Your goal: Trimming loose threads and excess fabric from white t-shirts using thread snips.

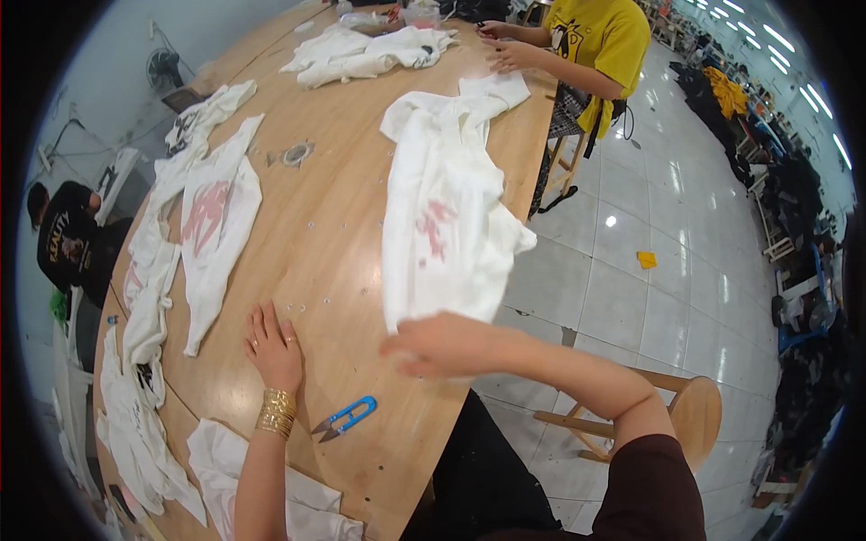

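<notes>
My left hand (273,350) lies palm down on the wooden table with its fingers spread, holding nothing. Gold bangles circle that wrist. My right hand (433,345) is over the near end of a white garment (451,203) with a reddish print; motion smears its fingers, so I cannot tell if they grip the cloth. The garment stretches away along the table's right edge, partly rumpled. Between my hands, closer to me, lies a pair of blue-handled thread snips (340,417). Another white garment (212,455) is partly hidden under my left forearm.
Several white garments (216,221) lie along the table's left side, with more (370,54) at the far end. A person in a yellow shirt (595,41) works at the far right edge. A round wooden stool (695,419) stands right of me; someone in black (70,230) sits left.
</notes>
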Available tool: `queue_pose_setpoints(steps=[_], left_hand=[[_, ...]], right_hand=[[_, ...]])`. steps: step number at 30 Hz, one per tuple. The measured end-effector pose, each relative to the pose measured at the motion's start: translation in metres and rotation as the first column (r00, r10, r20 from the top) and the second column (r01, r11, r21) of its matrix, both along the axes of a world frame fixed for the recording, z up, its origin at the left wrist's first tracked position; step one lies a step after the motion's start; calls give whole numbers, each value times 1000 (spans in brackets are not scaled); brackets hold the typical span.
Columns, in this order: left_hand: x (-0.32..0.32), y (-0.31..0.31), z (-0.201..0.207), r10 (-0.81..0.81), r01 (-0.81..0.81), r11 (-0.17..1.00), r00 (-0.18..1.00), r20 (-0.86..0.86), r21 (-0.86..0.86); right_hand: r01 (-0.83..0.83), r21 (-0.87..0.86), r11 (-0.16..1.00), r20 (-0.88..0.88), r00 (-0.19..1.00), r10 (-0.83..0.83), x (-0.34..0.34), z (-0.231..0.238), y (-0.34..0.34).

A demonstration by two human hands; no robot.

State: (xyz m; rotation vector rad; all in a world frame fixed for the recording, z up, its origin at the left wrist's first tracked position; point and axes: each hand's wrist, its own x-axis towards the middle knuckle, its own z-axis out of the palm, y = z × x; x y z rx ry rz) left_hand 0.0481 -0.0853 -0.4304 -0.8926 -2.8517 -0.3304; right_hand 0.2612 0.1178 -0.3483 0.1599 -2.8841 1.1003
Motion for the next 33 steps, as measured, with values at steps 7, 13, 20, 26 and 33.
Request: queue_pose_setpoints(steps=[7,13,20,26,33], left_hand=[[-3,4,-6,-10,10,1000,999,-30,-4],[-2,3,-7,-11,10,1000,999,-42,-10],[-2,-1,-5,-10,10,1000,999,-32,-3],[-4,1,-7,-21,22,1000,999,-29,7],[-4,4,-10,-40,40,999,999,-34,3]], right_hand=[[800,-127,587,-334,522,-784,17,-12,57],[805,81,587,-220,589,-777,5,-57,26],[452,-857,248,-42,419,-907,51,-18,47],[593,-800,92,6,161,-987,103,-52,60],[815,-578,33,44,72,-996,109,-74,50]])
